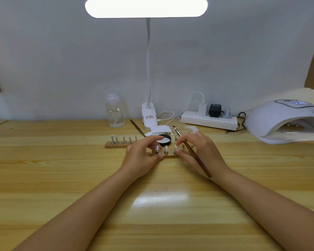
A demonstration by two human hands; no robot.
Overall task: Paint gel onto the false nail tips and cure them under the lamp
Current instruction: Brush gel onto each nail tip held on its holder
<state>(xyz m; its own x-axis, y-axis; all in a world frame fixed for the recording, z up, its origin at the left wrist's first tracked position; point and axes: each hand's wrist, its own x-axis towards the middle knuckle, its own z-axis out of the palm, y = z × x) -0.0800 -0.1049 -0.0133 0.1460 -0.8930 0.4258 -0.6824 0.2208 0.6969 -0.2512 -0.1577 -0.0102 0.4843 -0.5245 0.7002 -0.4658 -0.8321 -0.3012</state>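
- The left hand [143, 156] curls around the left end of a small wooden strip [169, 156] at mid-table, thumb at its near edge and fingers arched over the far side; it looks like a light pinch, though whether it truly grips or only steadies the strip I cannot tell.
- The right hand [198, 151] is closed on a brown-handled brush [192, 151], which runs between its fingers with the bristle end pointing away toward the wall, while its thumb and forefinger pinch at the third tip holder on the strip.
- At least 3 false nail tips [166, 148] stand on metal pegs on this strip; more may be hidden behind the right hand.
- A second strip [116, 146] with 5 tips sits just behind and to the left, untouched.
- An open black-rimmed gel pot [165, 139] lies just beyond the hands; the curing lamp [283, 120] sits well apart at the far right.
- Risks, as I judge them:
  - The brush handle could swing and knock a neighbouring tip off its peg, because the hand holding it is also doing fine pinching.
  - Fingers so close to the tips could smear uncured gel, if any is on them; the surfaces are too small to tell.
  - Tilting the strip on its way to the lamp could topple the pegs.
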